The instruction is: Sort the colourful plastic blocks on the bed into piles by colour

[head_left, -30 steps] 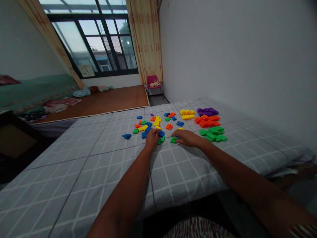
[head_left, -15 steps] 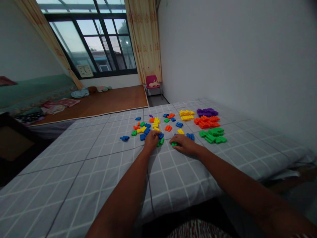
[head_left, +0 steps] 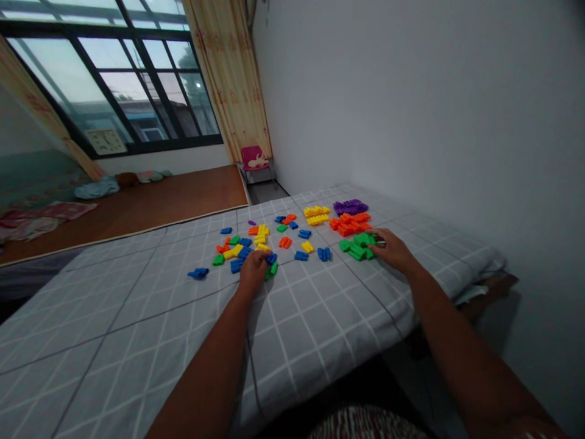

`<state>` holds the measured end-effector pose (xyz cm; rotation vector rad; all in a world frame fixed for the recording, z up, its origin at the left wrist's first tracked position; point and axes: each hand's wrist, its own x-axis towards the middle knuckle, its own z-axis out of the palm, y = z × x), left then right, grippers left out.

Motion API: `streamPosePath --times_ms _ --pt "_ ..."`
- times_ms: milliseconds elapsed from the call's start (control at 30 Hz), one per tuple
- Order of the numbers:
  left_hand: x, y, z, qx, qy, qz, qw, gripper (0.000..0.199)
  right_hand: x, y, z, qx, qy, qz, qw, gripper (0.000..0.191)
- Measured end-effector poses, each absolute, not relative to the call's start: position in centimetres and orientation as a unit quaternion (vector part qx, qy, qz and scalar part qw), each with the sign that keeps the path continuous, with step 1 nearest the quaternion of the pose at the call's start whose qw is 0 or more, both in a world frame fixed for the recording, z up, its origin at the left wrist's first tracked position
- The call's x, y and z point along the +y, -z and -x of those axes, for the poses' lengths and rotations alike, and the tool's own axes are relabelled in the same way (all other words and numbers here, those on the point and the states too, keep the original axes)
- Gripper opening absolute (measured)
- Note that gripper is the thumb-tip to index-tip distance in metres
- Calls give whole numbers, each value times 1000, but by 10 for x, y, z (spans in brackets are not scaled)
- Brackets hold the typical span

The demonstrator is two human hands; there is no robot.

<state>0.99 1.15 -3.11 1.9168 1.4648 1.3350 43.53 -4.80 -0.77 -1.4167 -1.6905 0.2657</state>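
My left hand rests on the sheet with curled fingers, beside a blue plastic block and a green plastic block. What lies under its fingertips is hidden. Over on the right, my right hand is at the edge of a pile of green plastic blocks, its thumb and fingers closed around a green block there. Loose blocks in mixed colours lie around and beyond my left hand, among them a yellow block and a blue block.
Sorted piles of orange blocks, yellow blocks and purple blocks sit behind the green pile. A grey checked sheet covers the surface. A white wall runs along the right. A pink chair stands by the window.
My right hand has moved right, from the green piece near my left hand to the green pile. My left hand stays by the loose blocks. The camera view has turned to the right.
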Motion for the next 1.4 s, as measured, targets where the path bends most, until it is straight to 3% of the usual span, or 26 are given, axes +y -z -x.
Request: streamPosePath --times_ms 233,433,600,733,933,1033,1267,1400 --pt "11 31 -10 514 -480 -685 192 27 -63 19 -461 -750 -84 572 322 38" --pt "12 35 -11 511 -484 -683 195 28 -64 4 -448 -739 -11 581 341 31" --pt "10 34 -12 530 -497 -652 217 26 -61 -25 -375 -784 24 516 344 24" --pt "9 33 -13 538 -497 -628 264 28 -47 -41 -294 -880 -73 393 256 23" --pt "7 29 -14 555 -517 -543 361 32 -19 -27 -208 -904 -108 387 148 30" --pt "6 27 -13 560 -531 -511 378 34 -19 -8 -183 -898 -96 390 178 39" --pt "6 27 -12 569 -530 -513 364 35 -16 23 -185 -897 -99 340 266 36" --pt "6 28 -14 553 -541 -516 367 33 -11 26 -199 -886 -109 325 312 55"
